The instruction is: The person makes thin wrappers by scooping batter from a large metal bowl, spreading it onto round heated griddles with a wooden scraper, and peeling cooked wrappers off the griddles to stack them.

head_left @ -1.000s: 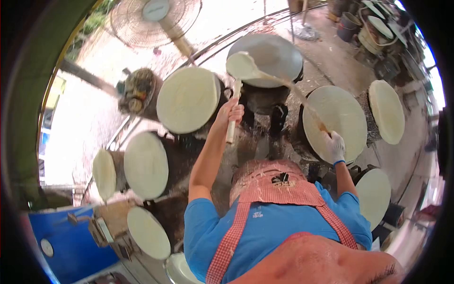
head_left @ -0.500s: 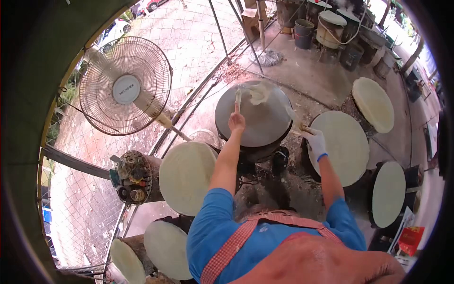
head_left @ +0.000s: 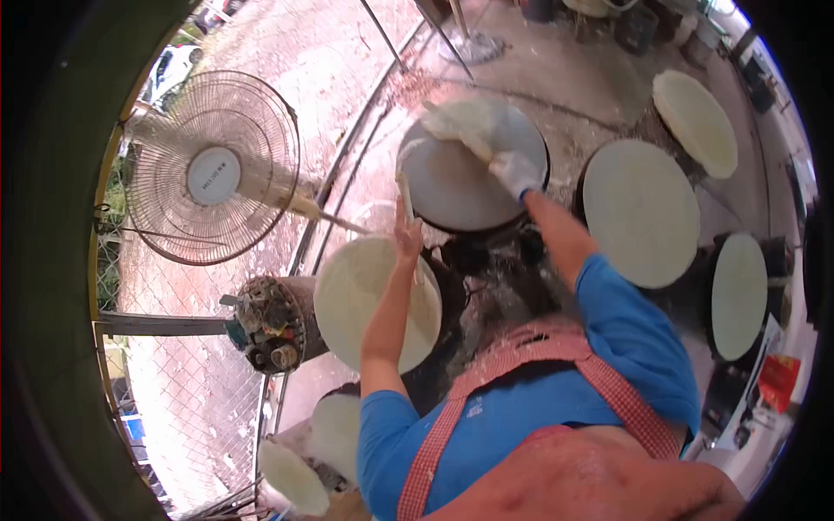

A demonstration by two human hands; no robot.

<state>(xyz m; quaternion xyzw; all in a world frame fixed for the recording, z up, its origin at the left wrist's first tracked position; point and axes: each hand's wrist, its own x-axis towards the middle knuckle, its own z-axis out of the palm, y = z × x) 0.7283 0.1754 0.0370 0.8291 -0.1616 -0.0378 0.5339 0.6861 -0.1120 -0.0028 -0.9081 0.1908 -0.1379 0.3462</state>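
My left hand (head_left: 407, 236) is closed around a narrow, pale, flat scraper (head_left: 406, 198), which points up at the near-left edge of a round grey griddle (head_left: 465, 187). It is above the rim of a round pale flatbread (head_left: 360, 304). My right hand (head_left: 514, 172), in a white glove, is over the griddle's right side with fingers closed. From it a soft cream-coloured mass of dough (head_left: 465, 120) stretches across the griddle's far side, smeared by motion. A thin pale film lies along the griddle's left edge.
More pale flatbread rounds lie on griddles to the right, one large round (head_left: 641, 213) nearest. A caged fan (head_left: 215, 174) stands left. Beside the left flatbread is a cluttered drum (head_left: 265, 326). Metal poles (head_left: 447, 39) rise behind; a red packet (head_left: 779, 382) is at right.
My right hand has swung left from the right-hand flatbread onto the grey griddle, with dough now stretching from it. My left hand has drawn back toward me with the scraper. The view has shifted.
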